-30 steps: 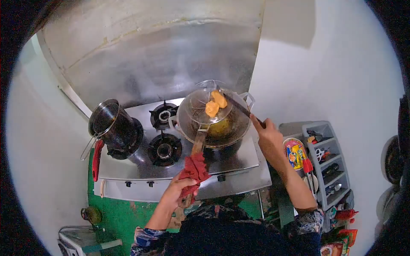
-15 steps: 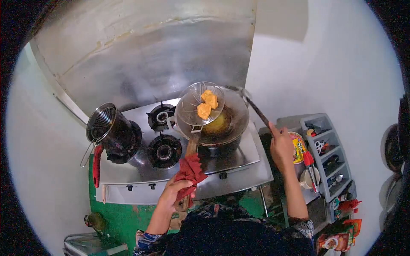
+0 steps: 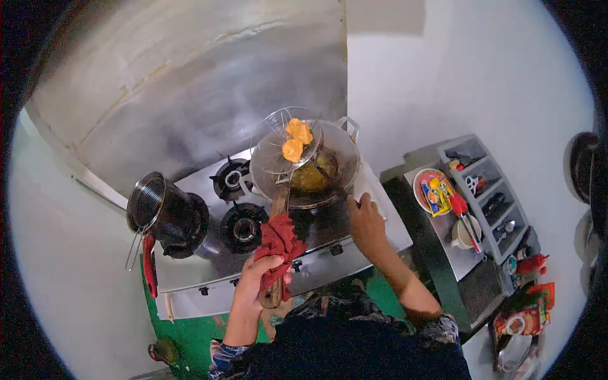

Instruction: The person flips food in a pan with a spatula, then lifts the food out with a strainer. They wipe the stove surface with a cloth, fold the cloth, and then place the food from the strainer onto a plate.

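Note:
My left hand (image 3: 254,277) is closed around the wooden handle of a wire skimmer (image 3: 267,147), with a crumpled red cloth (image 3: 278,246) between palm and handle. A few orange, battered-looking pieces (image 3: 292,150) rest on the skimmer's mesh, held over the left side of a wok (image 3: 352,155). Yellowish oil (image 3: 311,178) shows at the bottom of the wok. My right hand (image 3: 368,229), near the wok's front right rim, grips a dark long-handled cooking utensil (image 3: 330,177) that slants into the wok. I cannot make out its far end.
Bare burners (image 3: 242,228) lie left of the wok on the steel stove (image 3: 190,272). A dark pot (image 3: 180,212) with a red-handled strainer (image 3: 147,201) stands farther left. At right are a bowl with packets (image 3: 434,193), red tongs (image 3: 459,206), a cup (image 3: 465,234) and a grey utensil tray (image 3: 487,190).
My right hand has moved left and down, bringing the utensil from the wok's right rim into the wok. The skimmer stays raised with its pieces. The view has shifted somewhat to the right.

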{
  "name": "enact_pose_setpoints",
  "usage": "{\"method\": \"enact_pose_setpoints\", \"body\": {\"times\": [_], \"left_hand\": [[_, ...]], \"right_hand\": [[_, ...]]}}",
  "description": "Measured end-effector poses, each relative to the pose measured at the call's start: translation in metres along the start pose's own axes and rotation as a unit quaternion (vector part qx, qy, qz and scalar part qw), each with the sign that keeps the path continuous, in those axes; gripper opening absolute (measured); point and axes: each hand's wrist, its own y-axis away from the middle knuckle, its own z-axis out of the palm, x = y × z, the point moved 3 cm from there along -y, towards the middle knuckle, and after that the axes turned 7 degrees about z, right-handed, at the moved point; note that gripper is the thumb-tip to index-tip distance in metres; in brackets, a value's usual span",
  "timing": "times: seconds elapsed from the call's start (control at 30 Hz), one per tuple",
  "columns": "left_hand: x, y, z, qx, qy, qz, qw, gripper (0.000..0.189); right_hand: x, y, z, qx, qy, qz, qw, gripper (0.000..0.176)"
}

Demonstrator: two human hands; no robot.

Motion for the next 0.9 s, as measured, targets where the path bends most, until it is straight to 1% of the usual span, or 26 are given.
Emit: {"method": "enact_pose_setpoints", "body": {"times": [0.07,0.1,0.17,0.2,0.27,0.3,0.37,0.4,0.43,0.5,0.57,0.6,0.63,0.7,0.73,0.8,0.83,0.9], "left_hand": [[0.000,-0.003,-0.001,-0.010,-0.005,-0.003,1.000,0.025],[-0.001,-0.003,-0.001,-0.012,-0.015,-0.006,1.000,0.024],[-0.001,-0.004,0.000,-0.017,-0.027,-0.013,0.999,0.024],[0.001,-0.004,0.001,-0.028,-0.019,-0.011,0.999,0.025],[0.005,-0.005,0.001,-0.041,-0.012,-0.012,0.999,0.025],[0.006,-0.006,0.000,-0.045,-0.010,-0.013,0.999,0.025],[0.007,-0.007,-0.001,-0.048,-0.009,-0.017,0.999,0.025],[0.008,-0.008,-0.005,-0.047,-0.028,-0.015,0.998,0.026],[0.007,-0.008,-0.008,-0.045,-0.048,-0.014,0.998,0.026],[0.009,-0.005,-0.004,-0.033,-0.052,-0.015,0.998,0.026],[0.013,-0.001,0.000,-0.026,-0.058,-0.012,0.998,0.027],[0.015,0.001,0.004,-0.017,-0.055,-0.001,0.998,0.027],[0.016,0.002,0.005,-0.008,-0.053,0.010,0.999,0.027],[0.014,0.003,0.001,-0.013,-0.058,0.004,0.998,0.027],[0.014,0.003,-0.001,-0.019,-0.061,-0.001,0.998,0.027],[0.014,0.005,-0.002,-0.019,-0.054,0.005,0.998,0.028],[0.014,0.006,-0.003,-0.020,-0.047,0.009,0.999,0.028],[0.017,0.011,-0.002,-0.015,-0.049,0.005,0.999,0.028]], "right_hand": [[-0.006,0.006,0.001,0.016,-0.026,-0.041,0.999,0.041],[-0.005,0.009,0.003,0.017,-0.025,-0.035,0.999,0.041],[-0.006,0.009,0.006,0.017,-0.094,-0.047,0.994,0.040],[-0.007,0.010,0.003,0.017,-0.093,-0.042,0.995,0.040],[-0.010,0.011,-0.009,0.006,-0.139,0.011,0.990,0.034],[-0.008,0.013,-0.015,0.006,-0.138,0.014,0.990,0.034],[0.007,0.022,-0.032,0.142,-0.195,0.042,0.970,0.028],[0.023,0.033,-0.028,0.139,-0.320,0.121,0.930,0.022],[0.035,0.046,-0.018,0.134,-0.318,0.123,0.931,0.022],[0.060,0.075,0.021,0.150,-0.271,0.173,0.935,0.015],[0.062,0.103,0.071,0.057,-0.185,0.098,0.976,0.012],[0.065,0.118,0.105,-0.020,-0.190,0.088,0.978,0.016],[0.064,0.127,0.127,-0.020,-0.191,0.090,0.977,0.016],[0.050,0.134,0.160,-0.031,-0.218,0.015,0.975,0.023],[0.047,0.133,0.177,-0.030,-0.219,0.013,0.975,0.023],[0.038,0.126,0.195,0.013,-0.181,-0.066,0.981,0.028],[0.035,0.125,0.199,0.016,-0.182,-0.071,0.981,0.028],[0.033,0.118,0.207,-0.016,-0.188,-0.021,0.982,0.029]]}}
